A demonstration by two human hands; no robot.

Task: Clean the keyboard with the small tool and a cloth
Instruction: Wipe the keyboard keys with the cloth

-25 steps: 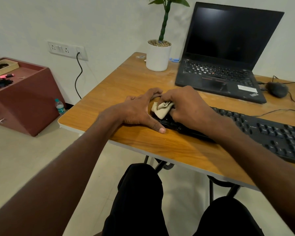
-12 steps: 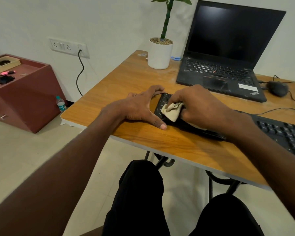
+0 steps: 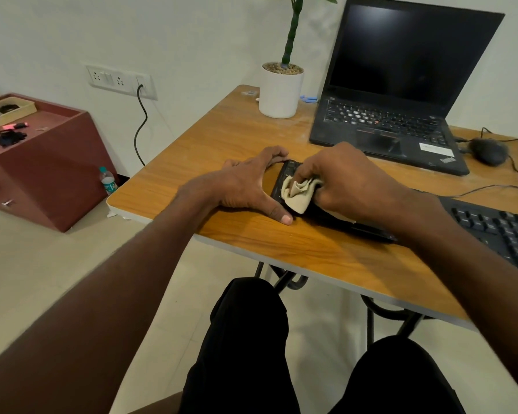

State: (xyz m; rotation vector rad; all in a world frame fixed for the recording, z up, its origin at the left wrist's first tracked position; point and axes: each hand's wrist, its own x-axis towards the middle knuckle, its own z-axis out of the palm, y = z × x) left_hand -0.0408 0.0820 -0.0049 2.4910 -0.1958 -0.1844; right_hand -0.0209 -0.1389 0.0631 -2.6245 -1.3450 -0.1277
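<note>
Mid-clean at a wooden desk [image 3: 243,135]: right hand [image 3: 346,180] gripping bunched cloth [image 3: 298,191] on left end of keyboard [image 3: 491,225], left hand [image 3: 245,186] open, bracing that end. Remaining keys apparently unwiped; small tool unseen.

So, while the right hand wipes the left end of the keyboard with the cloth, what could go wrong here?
1. The keyboard lies near the table edge; a hard wipe might push it off, though the left hand braces its end.
2. The cloth in the right hand is bunched, so it may skip gaps between keys.
</note>
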